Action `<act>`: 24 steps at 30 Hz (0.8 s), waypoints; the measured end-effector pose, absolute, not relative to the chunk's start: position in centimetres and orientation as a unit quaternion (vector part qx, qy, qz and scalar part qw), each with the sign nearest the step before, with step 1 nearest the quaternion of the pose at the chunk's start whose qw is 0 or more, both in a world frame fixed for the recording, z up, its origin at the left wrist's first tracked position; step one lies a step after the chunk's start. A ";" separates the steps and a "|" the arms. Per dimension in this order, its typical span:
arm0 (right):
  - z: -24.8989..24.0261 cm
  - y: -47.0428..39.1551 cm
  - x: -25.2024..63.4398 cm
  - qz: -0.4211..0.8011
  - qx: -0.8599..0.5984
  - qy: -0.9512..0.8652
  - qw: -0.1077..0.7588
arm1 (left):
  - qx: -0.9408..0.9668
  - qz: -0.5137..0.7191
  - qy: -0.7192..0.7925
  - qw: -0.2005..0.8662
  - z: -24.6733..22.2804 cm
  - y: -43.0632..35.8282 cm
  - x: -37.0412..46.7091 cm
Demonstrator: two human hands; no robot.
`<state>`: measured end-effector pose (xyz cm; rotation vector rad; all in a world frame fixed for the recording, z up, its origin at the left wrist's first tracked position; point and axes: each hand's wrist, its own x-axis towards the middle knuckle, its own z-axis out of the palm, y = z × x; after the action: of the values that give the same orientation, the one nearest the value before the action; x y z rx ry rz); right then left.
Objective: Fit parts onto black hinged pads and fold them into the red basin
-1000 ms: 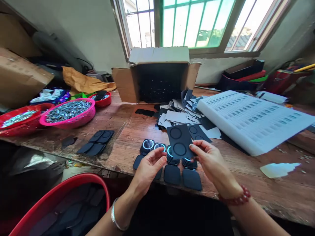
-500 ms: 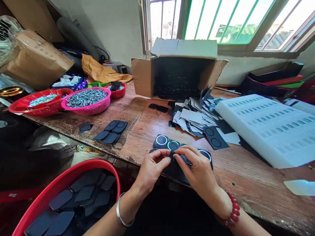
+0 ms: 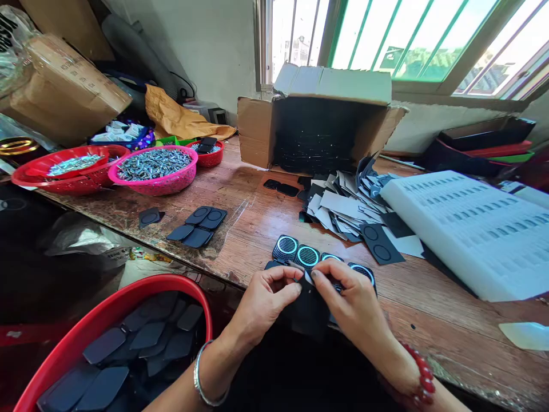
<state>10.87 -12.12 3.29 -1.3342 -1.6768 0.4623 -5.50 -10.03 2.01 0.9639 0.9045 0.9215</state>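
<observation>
My left hand (image 3: pixel 270 294) and my right hand (image 3: pixel 354 294) meet at the table's front edge, fingertips pinched on a small thin black sheet (image 3: pixel 306 282). A white patch shows between the fingertips; most of the sheet is hidden or blends into the dark behind it. Just beyond my fingers stands a row of black square pads with pale rings, among them one at the left (image 3: pixel 286 247) and its neighbour (image 3: pixel 308 256). My right hand partly covers the pads at the right end of the row.
Folded black pads (image 3: pixel 198 226) lie left on the table. Loose black and grey sheets (image 3: pixel 343 207) are heaped before an open carton (image 3: pixel 255 134). White foam (image 3: pixel 467 229) is at right. Baskets of metal parts (image 3: pixel 156 166) stand left; a red tub (image 3: pixel 209 309) of black pieces is below.
The black sheet between my fingers has tilted down, its ring has gone from sight and a white patch shows. My hands stay close together; the whole view has shifted slightly.
</observation>
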 end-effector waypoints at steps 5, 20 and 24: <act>3.2 -10.1 15.2 0.320 -0.611 -0.464 0.555 | 0.377 0.412 0.398 0.727 1.9 -9.7 -6.7; 2.5 -17.5 7.8 0.017 -0.391 -0.798 0.458 | 0.494 0.389 0.427 0.649 -0.5 -9.9 -2.7; 1.8 -18.3 9.9 -0.027 -0.443 -0.808 0.388 | 0.502 0.389 0.453 0.625 -0.6 -9.6 -3.1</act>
<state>9.95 -18.27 1.84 -1.1264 -2.0558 -0.0696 -3.09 -9.63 -0.59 1.1531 1.0402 0.8935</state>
